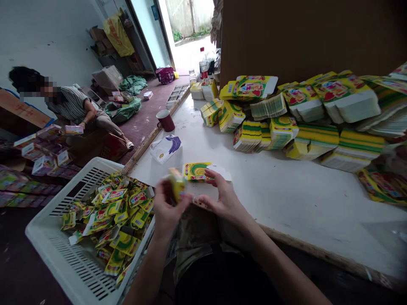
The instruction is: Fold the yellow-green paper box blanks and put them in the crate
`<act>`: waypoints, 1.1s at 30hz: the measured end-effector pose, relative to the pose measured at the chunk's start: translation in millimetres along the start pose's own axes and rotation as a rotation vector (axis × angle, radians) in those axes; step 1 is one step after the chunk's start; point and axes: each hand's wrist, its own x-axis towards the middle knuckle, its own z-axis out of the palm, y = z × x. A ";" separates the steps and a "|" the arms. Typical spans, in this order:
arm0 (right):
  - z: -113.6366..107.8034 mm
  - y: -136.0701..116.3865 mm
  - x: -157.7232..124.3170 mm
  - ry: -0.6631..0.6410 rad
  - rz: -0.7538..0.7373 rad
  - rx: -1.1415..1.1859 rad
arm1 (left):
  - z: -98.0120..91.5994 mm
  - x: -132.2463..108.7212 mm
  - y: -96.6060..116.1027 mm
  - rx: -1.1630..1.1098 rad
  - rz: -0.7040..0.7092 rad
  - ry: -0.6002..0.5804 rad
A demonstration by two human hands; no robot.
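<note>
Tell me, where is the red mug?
In the head view, the red mug stands upper left on the white table, near its left edge, just behind the white and purple packet.

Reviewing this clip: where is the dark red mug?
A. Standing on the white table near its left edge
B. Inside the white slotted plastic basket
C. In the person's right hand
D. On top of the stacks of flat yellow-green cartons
A. The dark red mug stands upright on the white table by its left edge, beyond the white-and-purple packet, apart from both hands and the white slotted plastic basket.
</note>
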 end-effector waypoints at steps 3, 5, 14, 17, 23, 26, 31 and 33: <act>-1.3 11.7 15.3 0.126 0.073 -0.314 | -19.3 17.5 3.7 -0.492 0.016 0.477; -1.4 18.5 25.1 0.149 0.122 -0.414 | -27.7 25.7 5.9 -0.668 -0.173 0.588; -2.9 23.0 32.2 0.152 0.137 -0.463 | 30.0 -3.5 -15.7 -0.740 -0.664 0.245; -11.9 12.2 22.9 0.129 0.097 -0.384 | 45.8 -14.4 -14.9 -0.728 -0.649 0.154; -12.9 -11.3 2.9 -0.182 0.077 0.029 | 48.4 -22.1 -5.8 -0.667 -0.368 -0.009; -8.1 -15.7 -1.3 -0.194 0.135 0.277 | 44.8 -27.8 -6.7 -0.468 -0.166 -0.049; -2.0 -19.6 -10.5 -0.262 0.192 0.639 | 46.6 -29.9 -2.7 -0.589 -0.206 -0.045; 4.4 -22.1 -17.7 -0.305 0.182 0.654 | 49.4 -27.7 1.4 -0.671 -0.223 0.007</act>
